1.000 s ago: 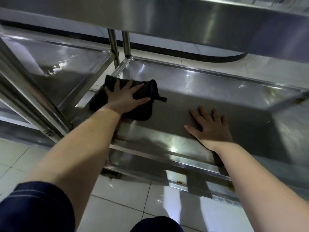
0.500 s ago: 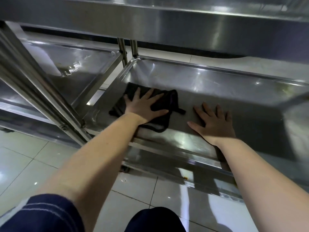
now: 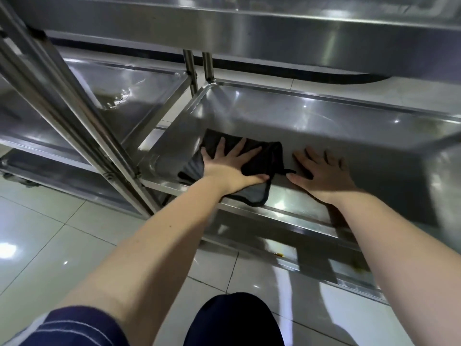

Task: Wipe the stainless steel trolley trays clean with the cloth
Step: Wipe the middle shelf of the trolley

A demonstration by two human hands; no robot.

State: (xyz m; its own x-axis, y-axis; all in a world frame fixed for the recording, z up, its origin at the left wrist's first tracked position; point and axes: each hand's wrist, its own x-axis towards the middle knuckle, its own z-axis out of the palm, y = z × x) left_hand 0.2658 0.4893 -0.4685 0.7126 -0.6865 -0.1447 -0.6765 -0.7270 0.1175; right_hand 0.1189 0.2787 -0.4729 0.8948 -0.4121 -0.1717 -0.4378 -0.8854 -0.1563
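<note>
Nearest, on the front half of the tray (image 3: 287,116), the left hand (image 3: 229,168) is pressing the dark cloth (image 3: 262,156) flat, fingers spread and released; the right hand (image 3: 321,173) is resting bare just beside it, fingers likewise straight. Possibly the cloth's loop is touching the right thumb.

You are looking down on a floor of large, pale, glossy tiles (image 3: 62,245), with thin dark grout lines running slantwise across it. Light from above is glaring off the tiles in bright white patches (image 3: 7,250). Farther back, a dark curved band (image 3: 344,78) is crossing the pale surface. A few small brownish spots (image 3: 279,254) are lying on one tile.
</note>
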